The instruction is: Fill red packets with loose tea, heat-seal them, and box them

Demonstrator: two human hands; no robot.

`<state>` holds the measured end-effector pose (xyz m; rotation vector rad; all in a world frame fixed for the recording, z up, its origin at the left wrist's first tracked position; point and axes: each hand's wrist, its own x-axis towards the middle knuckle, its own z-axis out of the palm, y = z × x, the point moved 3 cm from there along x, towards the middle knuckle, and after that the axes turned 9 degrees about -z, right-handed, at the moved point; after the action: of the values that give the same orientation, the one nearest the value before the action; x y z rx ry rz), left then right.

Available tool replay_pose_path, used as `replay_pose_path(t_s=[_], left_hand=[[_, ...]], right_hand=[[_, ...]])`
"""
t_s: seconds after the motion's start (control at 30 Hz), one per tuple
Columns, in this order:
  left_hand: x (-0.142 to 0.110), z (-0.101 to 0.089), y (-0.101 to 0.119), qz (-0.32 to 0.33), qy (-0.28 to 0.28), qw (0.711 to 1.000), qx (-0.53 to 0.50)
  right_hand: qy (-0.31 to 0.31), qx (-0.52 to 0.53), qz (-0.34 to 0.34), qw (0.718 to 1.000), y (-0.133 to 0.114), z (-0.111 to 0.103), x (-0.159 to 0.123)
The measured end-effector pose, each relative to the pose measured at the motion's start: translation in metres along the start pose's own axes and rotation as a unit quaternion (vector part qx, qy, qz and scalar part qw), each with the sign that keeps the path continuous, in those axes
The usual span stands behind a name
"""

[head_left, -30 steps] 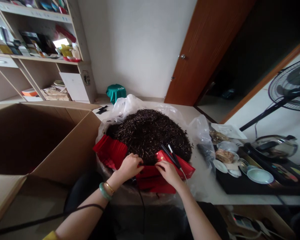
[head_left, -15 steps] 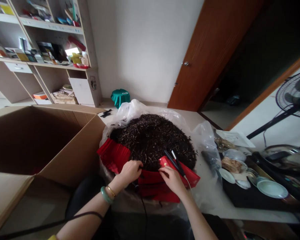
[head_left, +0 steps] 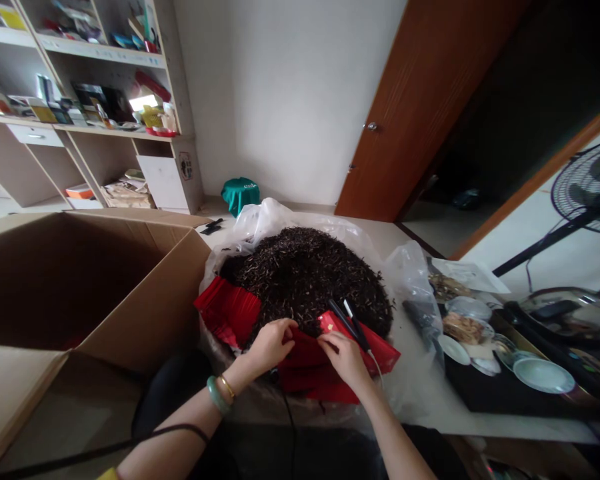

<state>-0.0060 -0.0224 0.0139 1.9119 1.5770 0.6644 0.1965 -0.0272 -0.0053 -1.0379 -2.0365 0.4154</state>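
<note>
A heap of dark, twisted dry leaves, like loose tea [head_left: 305, 267], lies on a clear plastic sheet [head_left: 405, 267]. At its near edge my left hand [head_left: 273, 343] is closed in a pinch at the top edge of a red packet [head_left: 307, 367]. My right hand [head_left: 343, 353] pinches the same edge a little further right. Beside the right hand, a black hair straightener [head_left: 350, 323] with a white plate and a cord rests with its jaws apart on another red packet [head_left: 383, 350]. A fanned stack of red packets [head_left: 230, 310] lies left of my left hand.
A large open cardboard box [head_left: 140, 287] stands at the left. On the right, a black tray [head_left: 480, 393] bears bowls, lids and a pale green dish [head_left: 543, 372]. A fan [head_left: 590, 187] is behind it. A green-covered bin [head_left: 241, 195] stands by the wall.
My left hand has shifted slightly right along the packet's edge, nearer my right hand. The right hand, the straightener and the stack have stayed in place.
</note>
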Motion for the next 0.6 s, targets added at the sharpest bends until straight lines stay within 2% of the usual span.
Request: replay_pose_path(t_s=[0.1,0.17,0.2,0.27,0.33,0.37,0.47,0.53,0.6], left_hand=[[0.005,-0.003,-0.008,-0.029,0.109,0.991,-0.072],[0.009,-0.004,-0.014,-0.062,0.128,0.978,-0.155],[0.011,-0.002,-0.015,-0.074,0.102,0.971,-0.202],[0.013,0.003,-0.013,-0.074,0.006,0.955,-0.286],[0.011,0.008,-0.007,-0.055,-0.062,0.943,-0.323],[0.009,0.009,-0.005,-0.048,-0.068,0.943,-0.321],[0.004,0.009,0.001,-0.039,-0.034,0.960,-0.276],[0.001,0.007,0.004,-0.027,-0.030,0.970,-0.238],[-0.002,0.004,0.009,-0.007,-0.044,0.980,-0.194]], right_hand=[[0.089,0.001,0.006,0.996,0.000,-0.008,0.000],[0.119,0.031,0.030,0.992,0.000,-0.011,0.000],[0.122,0.056,0.049,0.990,0.000,-0.010,0.000],[0.107,0.117,0.092,0.983,-0.001,-0.005,-0.002],[0.076,0.171,0.125,0.974,-0.003,0.003,-0.004],[0.059,0.191,0.133,0.971,-0.005,0.008,-0.005],[0.037,0.210,0.124,0.969,-0.011,0.017,-0.006],[0.073,0.164,0.087,0.980,-0.015,0.013,-0.006],[0.109,0.063,0.032,0.992,-0.022,0.004,-0.004]])
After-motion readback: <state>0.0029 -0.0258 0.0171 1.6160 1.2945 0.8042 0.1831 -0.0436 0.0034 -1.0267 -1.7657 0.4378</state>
